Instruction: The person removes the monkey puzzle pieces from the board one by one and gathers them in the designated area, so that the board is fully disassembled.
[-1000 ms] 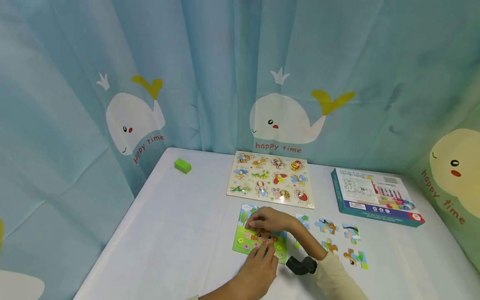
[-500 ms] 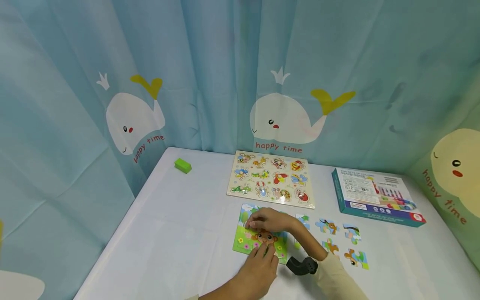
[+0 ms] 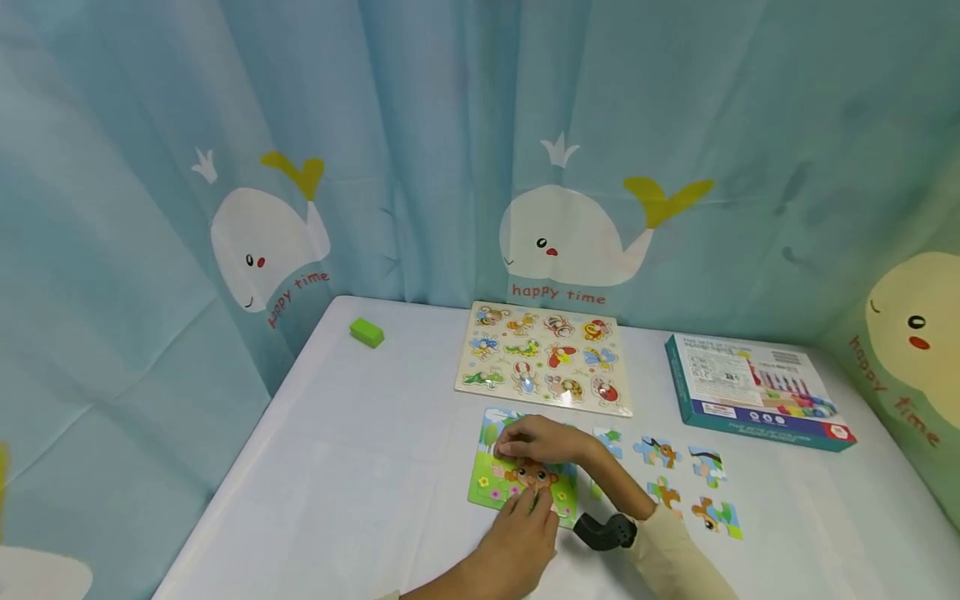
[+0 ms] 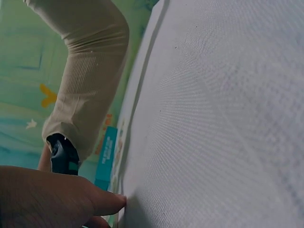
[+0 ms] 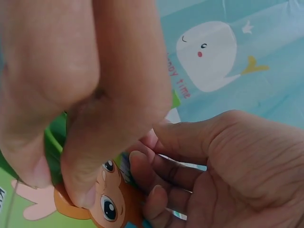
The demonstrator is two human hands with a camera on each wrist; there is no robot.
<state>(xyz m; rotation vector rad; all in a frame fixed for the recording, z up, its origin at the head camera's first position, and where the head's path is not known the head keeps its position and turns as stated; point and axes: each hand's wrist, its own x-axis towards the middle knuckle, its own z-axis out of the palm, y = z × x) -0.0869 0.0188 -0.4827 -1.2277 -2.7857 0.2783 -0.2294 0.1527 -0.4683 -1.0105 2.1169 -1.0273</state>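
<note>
A jigsaw board [image 3: 483, 492] with a monkey on green grass lies on the white table. My left hand [image 3: 517, 537] rests its fingertips on the board's lower part, just below the monkey's eyes. Over the upper left of the board, my right hand [image 3: 542, 439] has its fingers curled toward the thumb; I cannot tell whether a piece is between them. In the right wrist view, large left fingers [image 5: 83, 71] touch the picture beside the monkey's face [image 5: 107, 202], and the right hand [image 5: 247, 166] is close by. Only the left thumb side [image 4: 102, 202] shows in the left wrist view.
Several loose jigsaw pieces [image 3: 716, 517] lie right of the board, some partly behind the right arm. An insect peg puzzle [image 3: 540, 354] lies behind it. A boxed craft set [image 3: 757, 392] sits at the right, a green block [image 3: 367, 332] at the back left. Whale curtains [image 3: 562, 233] surround the table.
</note>
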